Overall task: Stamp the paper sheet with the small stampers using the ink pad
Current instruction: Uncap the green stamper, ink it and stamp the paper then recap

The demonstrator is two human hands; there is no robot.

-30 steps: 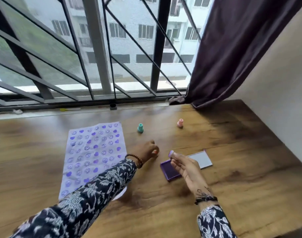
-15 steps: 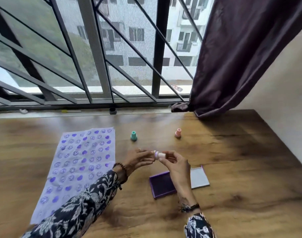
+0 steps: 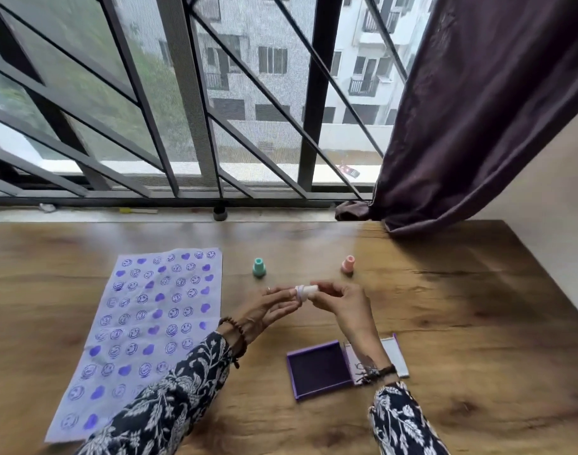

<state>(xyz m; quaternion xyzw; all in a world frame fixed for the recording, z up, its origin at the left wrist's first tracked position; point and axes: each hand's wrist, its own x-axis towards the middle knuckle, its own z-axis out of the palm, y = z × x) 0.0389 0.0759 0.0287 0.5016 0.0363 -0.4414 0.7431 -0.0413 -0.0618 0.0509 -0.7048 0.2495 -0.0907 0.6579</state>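
Note:
A pale paper sheet covered with purple smiley and heart prints lies on the left of the wooden table. Both hands meet above the table's middle around a small white stamper with a lilac ring, held sideways. My right hand pinches its body; the fingertips of my left hand touch its ringed end. The open purple ink pad lies below them, its lid flipped out to the right, partly behind my right wrist. A teal stamper and a pink stamper stand upright further back.
A barred window with a sill runs along the table's far edge. A dark purple curtain hangs at the back right, its hem resting on the table corner. A pale wall borders the table on the right.
My left hand lifted off the table and met my right hand at the white stamper. The stamper rose from over the ink pad. My view tilted, so everything sits lower in the frame.

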